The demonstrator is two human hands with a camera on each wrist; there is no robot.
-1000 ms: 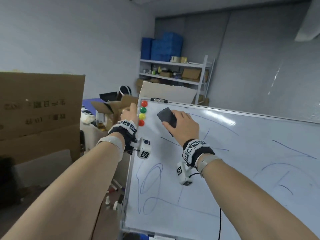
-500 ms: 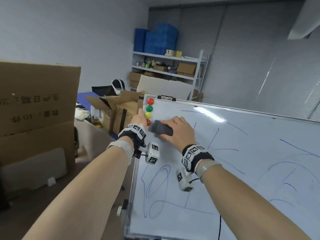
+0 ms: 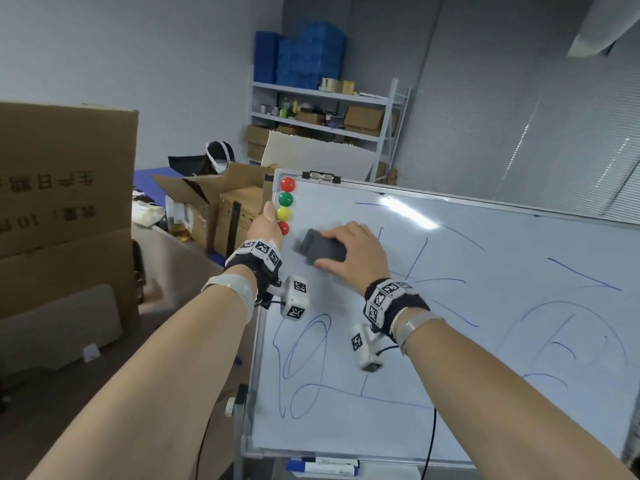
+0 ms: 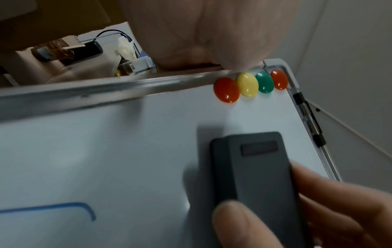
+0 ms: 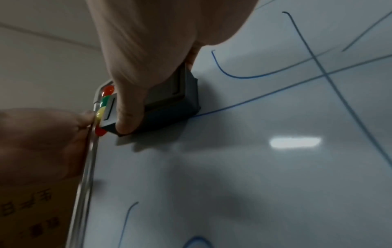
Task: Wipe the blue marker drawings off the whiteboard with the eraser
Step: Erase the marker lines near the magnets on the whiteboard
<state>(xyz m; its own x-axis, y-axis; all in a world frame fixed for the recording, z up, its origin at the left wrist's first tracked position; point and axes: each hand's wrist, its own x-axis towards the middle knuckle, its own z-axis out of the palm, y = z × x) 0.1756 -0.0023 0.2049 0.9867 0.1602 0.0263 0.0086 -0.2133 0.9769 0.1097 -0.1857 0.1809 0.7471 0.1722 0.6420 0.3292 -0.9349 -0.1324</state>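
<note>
The whiteboard stands tilted before me with blue marker drawings: loops at lower left, crossing lines in the middle and curves at right. My right hand grips the dark grey eraser and presses it flat on the board, just right of the coloured magnets. The right wrist view shows the eraser sitting on the end of a blue line. My left hand holds the board's left frame edge beside the magnets; its fingers are hidden behind the board.
A blue marker lies in the tray under the board. Cardboard boxes stand at the left, with open ones behind the board. A metal shelf with blue crates is at the back wall.
My right hand has slid the eraser left and down toward the lowest red magnet and turned it from slanted to nearly level. The left hand has stayed on the board's edge.
</note>
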